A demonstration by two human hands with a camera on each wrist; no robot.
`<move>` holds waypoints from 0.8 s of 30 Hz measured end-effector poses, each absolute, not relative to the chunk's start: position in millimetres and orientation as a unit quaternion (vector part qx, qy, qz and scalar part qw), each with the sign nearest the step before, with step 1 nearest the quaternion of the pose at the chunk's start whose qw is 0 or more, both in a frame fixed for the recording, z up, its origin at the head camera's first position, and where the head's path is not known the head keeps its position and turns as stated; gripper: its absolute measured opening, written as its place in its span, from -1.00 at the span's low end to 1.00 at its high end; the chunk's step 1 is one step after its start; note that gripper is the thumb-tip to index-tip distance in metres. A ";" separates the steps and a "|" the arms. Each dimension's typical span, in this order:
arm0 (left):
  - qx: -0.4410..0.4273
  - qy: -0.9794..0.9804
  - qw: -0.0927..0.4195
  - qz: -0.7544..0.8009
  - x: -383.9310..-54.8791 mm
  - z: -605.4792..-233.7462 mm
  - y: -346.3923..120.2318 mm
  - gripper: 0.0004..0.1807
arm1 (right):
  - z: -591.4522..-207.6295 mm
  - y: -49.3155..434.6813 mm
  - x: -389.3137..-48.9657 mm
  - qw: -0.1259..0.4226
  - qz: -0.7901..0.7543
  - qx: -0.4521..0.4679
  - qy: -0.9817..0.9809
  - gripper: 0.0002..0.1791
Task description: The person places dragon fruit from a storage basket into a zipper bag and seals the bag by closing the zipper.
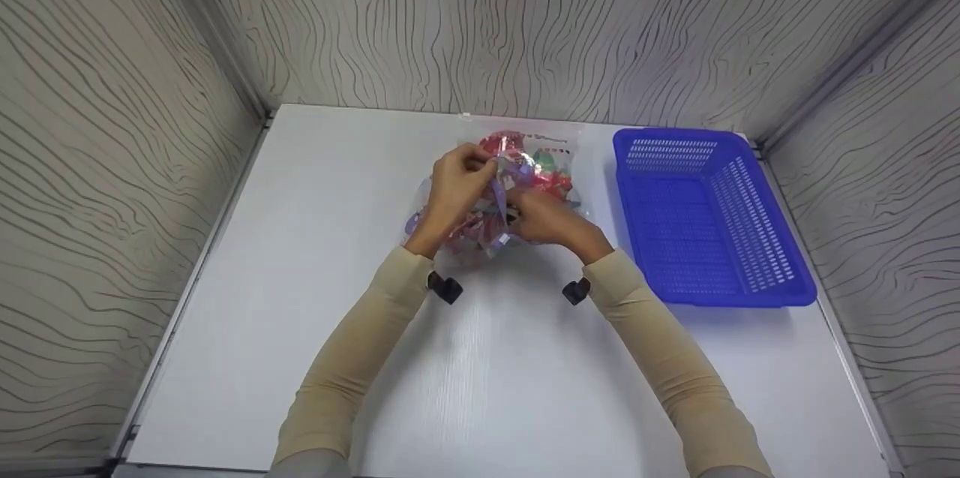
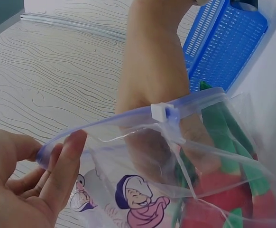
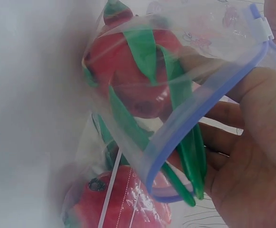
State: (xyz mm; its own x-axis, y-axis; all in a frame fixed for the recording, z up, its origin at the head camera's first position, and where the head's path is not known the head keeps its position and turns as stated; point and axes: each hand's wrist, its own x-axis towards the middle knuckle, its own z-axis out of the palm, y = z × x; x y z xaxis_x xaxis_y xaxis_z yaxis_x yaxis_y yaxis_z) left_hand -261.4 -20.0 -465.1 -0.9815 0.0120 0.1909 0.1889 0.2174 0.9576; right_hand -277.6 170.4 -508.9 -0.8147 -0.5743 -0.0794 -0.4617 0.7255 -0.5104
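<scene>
A clear zip bag with a purple rim [image 2: 105,121] and a white slider [image 2: 161,112] stands with its mouth parted. My left hand [image 1: 459,179] pinches the rim between thumb and fingers. Through the mouth reaches my right hand [image 1: 544,217], its thumb and fingers around a red dragon fruit [image 3: 133,66] with long green leaves [image 3: 188,147]. Some leaf tips stick out past the rim in the right wrist view. The plastic partly veils the right fingertips. Printed cartoon figures [image 2: 140,202] mark the bag's side.
Another red fruit [image 3: 124,204] lies under clear plastic beside the bag. More clear plastic with red and purple things [image 1: 469,230] lies below the hands. A blue basket [image 1: 675,238] stands at the right of the white table [image 1: 300,313]. Patterned panels [image 1: 487,20] border the table.
</scene>
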 end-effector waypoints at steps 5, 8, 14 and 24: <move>-0.060 -0.771 0.068 -0.630 -262.1 -464.8 -20.3 -0.87 | -508.1 174.0 -275.3 0.081 -0.252 -0.291 0.919 -0.63; -0.059 -0.769 0.066 -0.633 -262.3 -464.9 -20.4 -0.87 | -507.5 178.4 -272.9 0.059 -0.257 -0.294 0.918 -0.62; -0.062 -0.765 0.063 -0.638 -261.0 -466.4 -21.2 -0.87 | -506.0 187.7 -265.6 0.030 -0.291 -0.297 0.909 -0.69; -0.069 -0.774 0.080 -0.625 -260.6 -471.5 -20.6 -0.85 | -503.0 193.5 -242.9 -0.037 -0.319 -0.267 0.909 -0.78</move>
State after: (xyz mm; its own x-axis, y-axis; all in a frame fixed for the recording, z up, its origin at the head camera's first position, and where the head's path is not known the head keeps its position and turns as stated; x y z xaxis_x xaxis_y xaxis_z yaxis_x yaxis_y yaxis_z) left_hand -260.6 -20.6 -471.5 -0.9778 0.0065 0.2093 0.2060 0.2102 0.9557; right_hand -242.9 193.5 -503.0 -0.8548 -0.4618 0.2370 -0.5086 0.6539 -0.5602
